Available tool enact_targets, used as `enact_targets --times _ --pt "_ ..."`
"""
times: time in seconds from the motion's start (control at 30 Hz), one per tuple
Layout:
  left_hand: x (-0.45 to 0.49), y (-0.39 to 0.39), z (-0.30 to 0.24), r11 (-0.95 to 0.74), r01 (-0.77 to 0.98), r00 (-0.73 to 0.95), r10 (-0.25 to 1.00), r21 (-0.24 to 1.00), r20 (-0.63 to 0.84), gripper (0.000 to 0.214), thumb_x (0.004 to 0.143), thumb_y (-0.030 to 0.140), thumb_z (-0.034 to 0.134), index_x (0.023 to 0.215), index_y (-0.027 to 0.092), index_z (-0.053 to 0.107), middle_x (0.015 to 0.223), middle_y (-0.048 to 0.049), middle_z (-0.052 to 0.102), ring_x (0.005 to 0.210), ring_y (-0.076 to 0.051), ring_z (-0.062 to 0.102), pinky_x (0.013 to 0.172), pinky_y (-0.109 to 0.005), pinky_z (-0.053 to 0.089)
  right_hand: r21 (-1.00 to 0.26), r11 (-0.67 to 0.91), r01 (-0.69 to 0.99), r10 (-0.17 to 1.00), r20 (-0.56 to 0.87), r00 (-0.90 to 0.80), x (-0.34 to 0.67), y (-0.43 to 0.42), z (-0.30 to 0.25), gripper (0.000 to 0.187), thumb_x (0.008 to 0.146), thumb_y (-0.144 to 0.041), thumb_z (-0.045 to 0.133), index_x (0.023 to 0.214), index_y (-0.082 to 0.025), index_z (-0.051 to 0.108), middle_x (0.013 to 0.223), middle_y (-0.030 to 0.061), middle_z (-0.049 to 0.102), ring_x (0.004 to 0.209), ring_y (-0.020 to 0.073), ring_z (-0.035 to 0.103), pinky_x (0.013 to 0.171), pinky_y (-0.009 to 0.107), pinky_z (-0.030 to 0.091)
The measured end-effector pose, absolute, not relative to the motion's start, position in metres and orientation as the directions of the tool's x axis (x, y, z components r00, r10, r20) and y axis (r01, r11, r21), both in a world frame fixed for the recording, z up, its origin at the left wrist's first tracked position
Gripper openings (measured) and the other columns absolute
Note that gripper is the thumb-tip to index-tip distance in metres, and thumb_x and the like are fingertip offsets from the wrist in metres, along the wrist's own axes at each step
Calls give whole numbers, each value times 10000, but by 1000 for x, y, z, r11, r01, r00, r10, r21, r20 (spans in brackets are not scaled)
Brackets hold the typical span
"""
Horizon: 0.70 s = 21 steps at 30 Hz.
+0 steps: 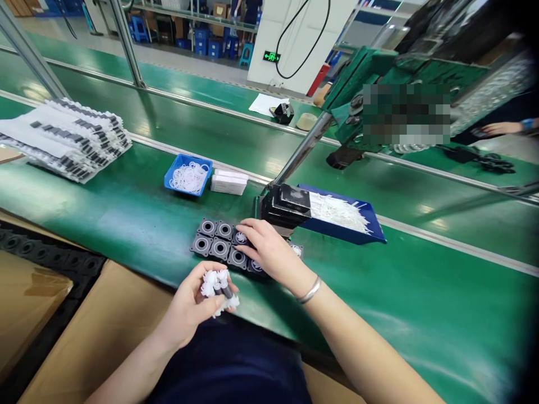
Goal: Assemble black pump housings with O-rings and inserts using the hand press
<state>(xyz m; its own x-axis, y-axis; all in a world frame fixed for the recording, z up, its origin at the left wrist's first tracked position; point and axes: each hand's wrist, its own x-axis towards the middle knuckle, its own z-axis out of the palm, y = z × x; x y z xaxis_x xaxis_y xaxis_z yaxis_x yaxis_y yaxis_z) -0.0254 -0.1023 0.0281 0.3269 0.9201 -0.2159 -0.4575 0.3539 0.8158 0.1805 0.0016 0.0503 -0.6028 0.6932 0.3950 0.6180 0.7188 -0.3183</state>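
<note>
My left hand [197,300] is closed around several white-bladed impellers with dark grey shafts [222,287], held above the front edge of the bench. Further forward, two rows of black square housings [219,247] with round centre openings lie on the green surface. My right hand [267,247] is over these rows, its thumb and fingertips closed about a white-bladed impeller [241,237] seated in one housing. Some housings on the right side also show white blades. My right palm and wrist partly hide that end of the rows.
A blue bin of white rings [188,177] stands beside a stack of white pieces [229,182]. White strips fill a blue tray [353,216] behind a black block [290,203] under the green press [379,101]. Stacked white-and-grey parts [67,137] lie left. Another person's hand [501,128] shows far right.
</note>
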Motion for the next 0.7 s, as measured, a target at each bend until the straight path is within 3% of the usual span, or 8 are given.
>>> enact_targets --times 0.1,0.23,0.33,0.47,0.57,0.7 --pt "-25 -101 29 353 -498 271 931 792 -245 447 774 311 800 1158 222 590 1012 -53 664 821 -155 613 754 -318 575 -485 661 572 750 398 -529 181 -22 68 360 962 -295 617 1286 -166 532 1165 138 614 1078 264 591 950 444 530" --pt "-20 -100 33 337 -526 215 941 781 -261 442 747 284 818 1135 216 618 1025 -52 671 885 -157 627 803 -277 561 -766 530 364 748 220 -626 171 -62 64 634 869 -449 725 1395 -246 435 1122 66 658 966 194 652 890 335 567" --pt "-16 -100 34 333 -529 222 942 781 -251 421 754 266 813 1126 217 621 958 -37 679 914 -159 641 863 -277 549 -817 471 332 811 252 -529 163 -79 44 524 914 -405 681 1376 -276 470 1167 56 670 999 178 664 935 330 553" --pt "-17 -100 29 313 -475 182 949 822 -256 417 763 255 801 1134 226 613 1000 -35 648 858 -153 616 781 -302 596 -894 357 272 902 254 -349 171 -76 36 265 952 -315 647 1198 -251 574 1029 33 700 884 155 701 812 272 594" --pt "-19 -101 25 271 -430 127 963 861 -239 417 786 263 774 1158 225 591 1051 -47 634 845 -155 588 765 -339 619 -815 420 399 902 328 -279 183 -60 44 141 963 -246 621 1102 -225 612 1020 54 704 917 181 700 800 301 597" --pt "-20 -104 23 213 -396 63 977 893 -206 344 803 268 753 1102 213 591 1045 -46 620 829 -148 564 771 -339 623 -513 665 542 746 472 -469 189 -38 51 166 987 -181 562 1139 -200 625 1068 84 715 1005 217 677 900 389 574"
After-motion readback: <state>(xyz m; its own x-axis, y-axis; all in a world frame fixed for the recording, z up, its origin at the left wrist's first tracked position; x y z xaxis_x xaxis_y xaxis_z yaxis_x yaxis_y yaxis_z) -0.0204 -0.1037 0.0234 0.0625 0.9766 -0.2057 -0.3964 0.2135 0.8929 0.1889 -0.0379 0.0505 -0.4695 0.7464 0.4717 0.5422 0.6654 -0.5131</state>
